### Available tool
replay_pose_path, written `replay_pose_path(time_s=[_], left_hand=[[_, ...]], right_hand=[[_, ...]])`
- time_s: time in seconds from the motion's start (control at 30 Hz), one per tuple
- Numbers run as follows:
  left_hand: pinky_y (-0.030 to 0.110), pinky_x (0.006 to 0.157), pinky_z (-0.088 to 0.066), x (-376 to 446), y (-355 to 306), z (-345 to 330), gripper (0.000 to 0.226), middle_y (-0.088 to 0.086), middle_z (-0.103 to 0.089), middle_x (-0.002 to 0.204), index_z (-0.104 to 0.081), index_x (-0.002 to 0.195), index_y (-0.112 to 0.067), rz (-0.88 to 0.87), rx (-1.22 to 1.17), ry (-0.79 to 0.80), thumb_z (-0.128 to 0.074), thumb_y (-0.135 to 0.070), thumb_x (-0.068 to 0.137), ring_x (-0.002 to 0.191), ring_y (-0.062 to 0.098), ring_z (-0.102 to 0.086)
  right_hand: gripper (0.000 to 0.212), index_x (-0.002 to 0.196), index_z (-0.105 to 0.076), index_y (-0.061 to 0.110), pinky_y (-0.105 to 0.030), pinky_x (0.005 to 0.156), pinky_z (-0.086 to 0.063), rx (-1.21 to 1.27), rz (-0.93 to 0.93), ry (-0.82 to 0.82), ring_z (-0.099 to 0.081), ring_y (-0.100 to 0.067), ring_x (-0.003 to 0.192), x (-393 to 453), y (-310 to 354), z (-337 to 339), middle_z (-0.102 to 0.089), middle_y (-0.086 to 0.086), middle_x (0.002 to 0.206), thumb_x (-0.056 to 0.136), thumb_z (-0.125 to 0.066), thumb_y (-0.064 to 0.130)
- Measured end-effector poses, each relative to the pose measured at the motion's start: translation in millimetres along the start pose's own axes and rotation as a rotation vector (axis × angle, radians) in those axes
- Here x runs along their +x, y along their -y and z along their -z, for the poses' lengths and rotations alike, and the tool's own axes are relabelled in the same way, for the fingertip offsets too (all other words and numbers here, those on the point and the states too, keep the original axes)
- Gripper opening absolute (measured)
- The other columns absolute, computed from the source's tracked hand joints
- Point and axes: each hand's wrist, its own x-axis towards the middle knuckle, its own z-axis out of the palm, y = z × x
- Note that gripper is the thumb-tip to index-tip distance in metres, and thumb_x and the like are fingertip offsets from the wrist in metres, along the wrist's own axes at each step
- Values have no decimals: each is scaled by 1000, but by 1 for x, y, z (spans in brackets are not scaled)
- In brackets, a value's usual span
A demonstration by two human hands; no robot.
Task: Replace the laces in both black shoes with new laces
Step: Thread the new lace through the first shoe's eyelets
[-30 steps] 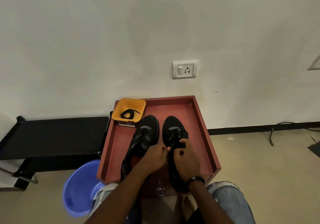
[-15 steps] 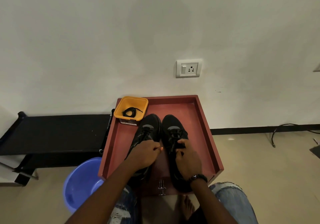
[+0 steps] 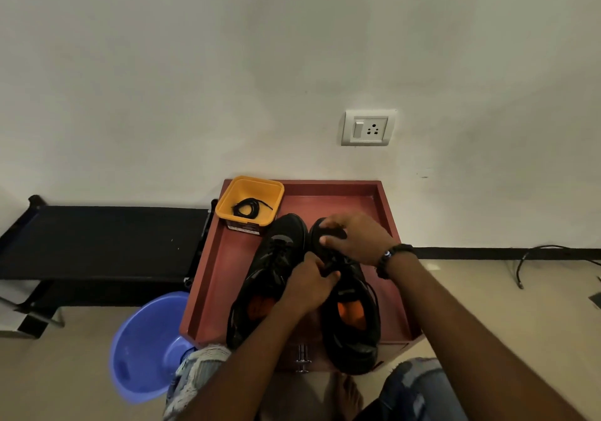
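In the head view, two black shoes stood side by side on the red surface (image 3: 221,277). The right hand (image 3: 356,238) curled over the right shoe (image 3: 353,320) at its toe; the left hand (image 3: 309,285) pinched its laces, beside the left shoe (image 3: 270,268). A yellow tub (image 3: 248,199) holding a coiled lace (image 3: 247,207) sat at the far-left corner.
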Motion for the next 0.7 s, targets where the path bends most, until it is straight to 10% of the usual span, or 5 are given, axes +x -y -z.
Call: replay_pose_path(time_s=[0.2, 0.5, 0.7], left_hand=[[22, 55, -39, 3, 16, -9, 24, -1, -60, 82, -57, 112, -16, -13, -82, 3, -55, -37, 99, 67, 9, -54], [21, 51, -37, 7, 17, -8, 13, -5, -52, 68, -54, 109, -19, -40, -117, -24, -57, -28, 100, 55, 7, -45], [31, 74, -50, 13, 12, -3, 34, 0, -62, 93, -46, 128, -24, -11, -157, 10, -59, -25, 97, 83, 14, -61]], right_hand=[[35, 119, -63, 33, -36, 87, -50, -620, 88, 253, -55, -20, 106, 15, 1, -10, -56, 3, 118, 90, -59, 53], [19, 101, -64, 17, -38, 83, -56, -406, -49, 301, -63, -22, 90, 37, -13, 16, -68, -3, 98, 94, -57, 33], [18, 102, -63, 27, -26, 74, -43, -134, -40, 432, -55, -7, 83, 28, -16, 4, -59, 13, 89, 91, -65, 42]])
